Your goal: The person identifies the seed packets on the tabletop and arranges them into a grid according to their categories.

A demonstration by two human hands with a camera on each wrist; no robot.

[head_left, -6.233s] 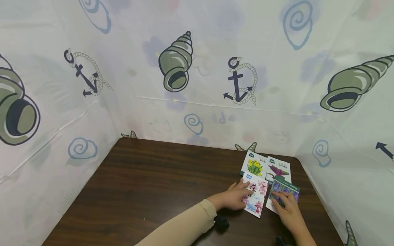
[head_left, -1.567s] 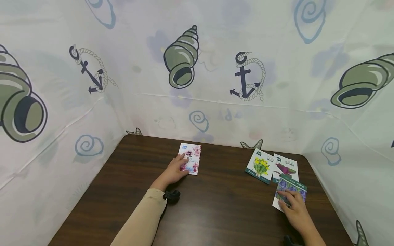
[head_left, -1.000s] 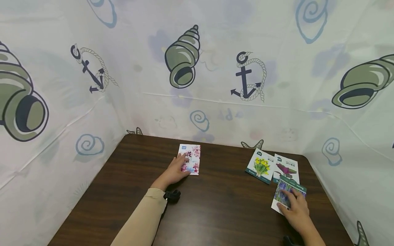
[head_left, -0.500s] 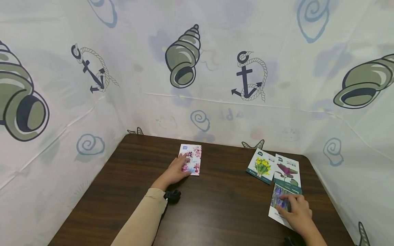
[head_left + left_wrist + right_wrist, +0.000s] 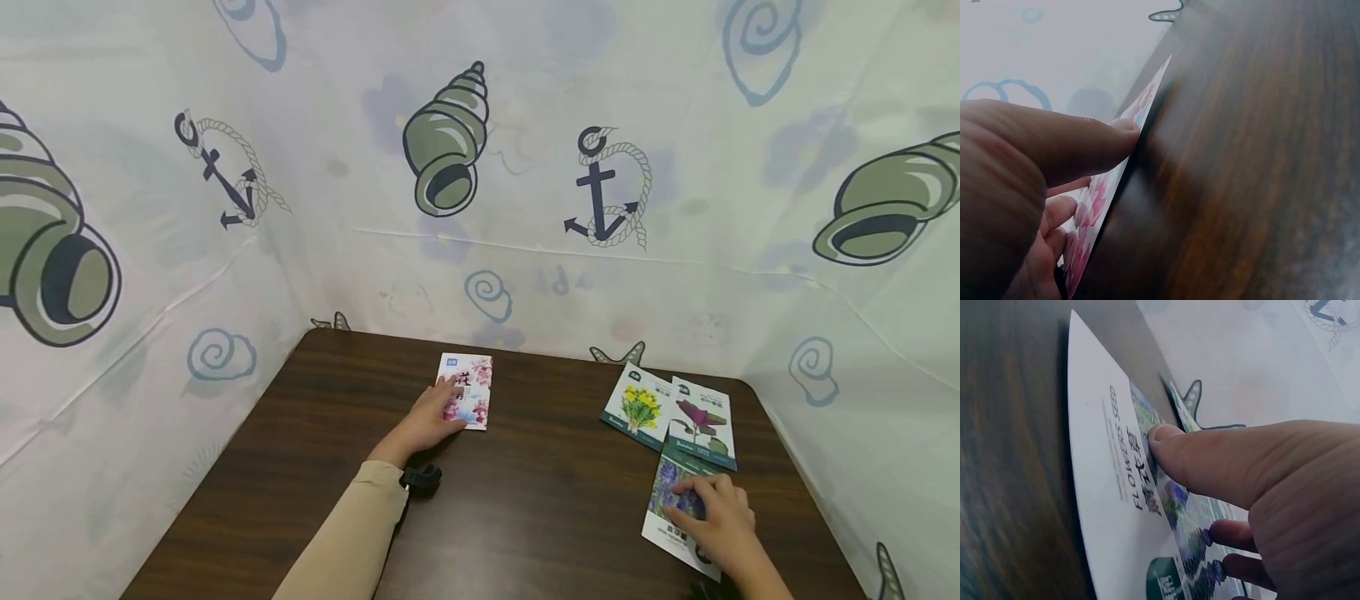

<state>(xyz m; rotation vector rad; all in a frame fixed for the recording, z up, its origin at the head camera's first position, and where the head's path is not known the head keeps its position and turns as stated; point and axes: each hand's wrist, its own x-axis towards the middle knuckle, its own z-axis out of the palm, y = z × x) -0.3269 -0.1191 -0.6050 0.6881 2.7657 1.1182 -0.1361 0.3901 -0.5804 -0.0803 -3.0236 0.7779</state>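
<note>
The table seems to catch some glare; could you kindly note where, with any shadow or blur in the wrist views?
Head view: a pale sheen on the table, lower middle; left wrist view: soft wood grain, with a dark shadow along the pink-flowered packet; right wrist view: blurred table at left, yet legible "FLOWERS SEED" on the purple-flowered packet.

Behind the dark brown table (image 5: 540,492) hangs pale sheeting (image 5: 337,75) with green shells (image 5: 442,146), navy anchors (image 5: 597,192) and blue spirals (image 5: 488,289).

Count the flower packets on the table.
4: pink-blossom packet under the left hand; yellow-flower packet and magenta-flower packet beyond the right hand; lavender packet under that hand. Others may be hidden beneath.
</note>
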